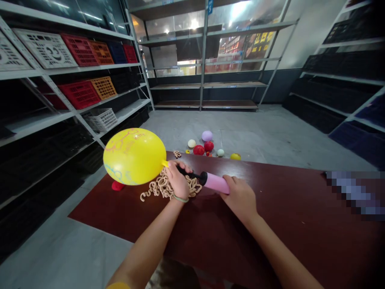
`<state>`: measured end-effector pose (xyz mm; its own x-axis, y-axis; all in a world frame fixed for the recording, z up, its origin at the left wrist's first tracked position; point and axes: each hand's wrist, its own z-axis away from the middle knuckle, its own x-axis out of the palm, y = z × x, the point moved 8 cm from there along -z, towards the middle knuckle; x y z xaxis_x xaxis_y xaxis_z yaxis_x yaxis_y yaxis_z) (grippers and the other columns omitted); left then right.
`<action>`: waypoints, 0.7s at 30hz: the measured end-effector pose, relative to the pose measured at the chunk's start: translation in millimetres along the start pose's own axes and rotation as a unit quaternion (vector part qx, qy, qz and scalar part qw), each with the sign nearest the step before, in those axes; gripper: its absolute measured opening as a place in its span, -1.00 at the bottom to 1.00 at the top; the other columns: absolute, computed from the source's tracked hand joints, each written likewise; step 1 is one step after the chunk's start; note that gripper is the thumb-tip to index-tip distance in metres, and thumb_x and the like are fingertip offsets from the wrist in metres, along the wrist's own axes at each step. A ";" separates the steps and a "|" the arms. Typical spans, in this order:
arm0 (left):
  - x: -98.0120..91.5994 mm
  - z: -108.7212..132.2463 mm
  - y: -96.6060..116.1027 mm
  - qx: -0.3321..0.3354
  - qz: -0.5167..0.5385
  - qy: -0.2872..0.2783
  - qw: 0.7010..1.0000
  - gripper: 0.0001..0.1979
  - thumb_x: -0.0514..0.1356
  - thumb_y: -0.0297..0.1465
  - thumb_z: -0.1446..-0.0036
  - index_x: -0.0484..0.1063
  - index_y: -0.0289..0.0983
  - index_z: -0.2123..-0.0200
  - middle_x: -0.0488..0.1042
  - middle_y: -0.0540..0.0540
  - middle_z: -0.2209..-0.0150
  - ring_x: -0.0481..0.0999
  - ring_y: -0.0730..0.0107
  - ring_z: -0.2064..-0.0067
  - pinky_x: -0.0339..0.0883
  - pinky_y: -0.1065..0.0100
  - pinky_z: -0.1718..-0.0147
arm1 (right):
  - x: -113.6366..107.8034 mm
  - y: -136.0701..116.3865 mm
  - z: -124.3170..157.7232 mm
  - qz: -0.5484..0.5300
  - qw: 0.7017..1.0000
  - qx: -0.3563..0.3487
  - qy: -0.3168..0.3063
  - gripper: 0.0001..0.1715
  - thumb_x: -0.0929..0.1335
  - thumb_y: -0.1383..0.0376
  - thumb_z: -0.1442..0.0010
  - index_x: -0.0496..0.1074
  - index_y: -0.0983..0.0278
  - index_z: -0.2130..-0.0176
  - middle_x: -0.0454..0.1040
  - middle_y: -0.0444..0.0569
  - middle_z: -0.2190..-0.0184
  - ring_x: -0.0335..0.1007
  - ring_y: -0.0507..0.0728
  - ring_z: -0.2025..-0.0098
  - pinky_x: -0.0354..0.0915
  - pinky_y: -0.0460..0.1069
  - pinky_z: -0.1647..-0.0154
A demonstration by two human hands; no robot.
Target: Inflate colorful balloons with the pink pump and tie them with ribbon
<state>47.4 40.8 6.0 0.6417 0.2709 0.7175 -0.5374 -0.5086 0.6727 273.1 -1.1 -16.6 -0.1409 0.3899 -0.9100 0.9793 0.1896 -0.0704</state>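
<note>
A large inflated yellow balloon with pink and blue drawing on it sticks out leftward from my left hand. That hand is closed around the balloon's neck and the black end of a hand pump. The pump's pink barrel lies in my right hand, whose fingers are wrapped round it. Between barrel and left hand a black rod shows. Below my left hand, a heap of beige curly tube-like pieces rests on the dark red table. A small flat red piece lies under the balloon.
Beyond the table's far edge, several small balloons, including a lilac one and a red one, lie on the grey floor. Shelves with plastic crates stand at left; a metal rack is behind. A blurred-out patch covers the table's right.
</note>
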 end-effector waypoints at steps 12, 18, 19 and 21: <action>-1.7 -2.4 -10.4 -0.039 -0.004 -0.003 0.999 -0.69 0.09 -0.12 -0.25 0.18 -0.22 0.40 0.26 0.08 0.53 0.35 0.50 0.59 0.34 0.38 0.55 | 2.1 8.9 -1.6 0.005 0.999 -0.035 -0.002 -0.57 0.33 0.27 -0.12 0.33 0.16 -0.02 0.45 -0.06 0.23 0.33 0.16 0.21 0.09 0.00 0.27; -12.6 -15.2 10.7 0.010 0.006 0.045 0.999 -0.71 0.05 -0.16 -0.28 0.18 -0.22 0.39 0.26 0.08 0.52 0.34 0.53 0.58 0.32 0.40 0.54 | -1.2 26.4 -4.0 0.015 1.000 -0.003 0.014 -0.57 0.34 0.29 -0.12 0.32 0.19 -0.02 0.45 -0.04 0.21 0.32 0.17 0.20 0.12 0.00 0.28; -13.4 -12.7 10.8 0.015 0.008 0.053 0.998 -0.71 0.04 -0.15 -0.28 0.18 -0.22 0.39 0.25 0.08 0.53 0.33 0.54 0.59 0.31 0.41 0.55 | -2.1 20.0 -3.7 0.016 1.000 -0.004 0.015 -0.59 0.34 0.29 -0.12 0.33 0.20 0.00 0.45 -0.03 0.22 0.32 0.17 0.20 0.12 0.00 0.29; -11.0 -4.3 5.2 0.012 0.005 0.051 0.999 -0.70 0.04 -0.14 -0.29 0.17 -0.21 0.39 0.24 0.08 0.53 0.31 0.55 0.60 0.29 0.42 0.57 | -3.3 2.6 -2.4 0.016 1.000 -0.013 0.015 -0.60 0.34 0.30 -0.12 0.33 0.20 0.01 0.45 -0.03 0.24 0.33 0.18 0.20 0.11 0.00 0.31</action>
<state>35.2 38.7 2.4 0.5766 0.3459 0.7402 -0.5304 -0.5307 0.6611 275.7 0.3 -12.8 -0.1151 0.4229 -0.8988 0.9793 0.2000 -0.0314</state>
